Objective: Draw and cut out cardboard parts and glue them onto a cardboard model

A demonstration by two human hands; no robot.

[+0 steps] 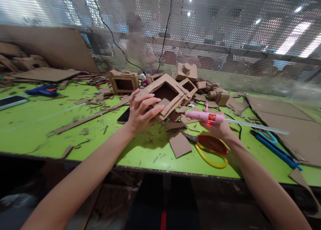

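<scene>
My left hand (pixel 143 108) grips the left side of a cardboard camera model (pixel 175 105), its fingers curled over the frame of a square opening. The model is tilted, and a smaller hinged frame (pixel 188 86) sticks out on its right. In my right hand (pixel 217 127) is a pink hot glue gun (pixel 200 116), its nozzle pointing left toward the model but apart from it. A long clear glue stick (pixel 255 125) juts from its back, and a red light glows on it. Scissors (pixel 212 151) with red and yellow handles lie below, beside a square cardboard piece (pixel 180 144).
More cardboard cameras (pixel 124 82) stand at the back. A blue glue gun (pixel 42 90) and a phone (pixel 13 102) lie at left. At right are a blue cutter knife (pixel 276 150) and large cardboard sheets (pixel 288 123). Scraps litter the green table (pixel 97 146); a perforated screen (pixel 213 32) rises behind.
</scene>
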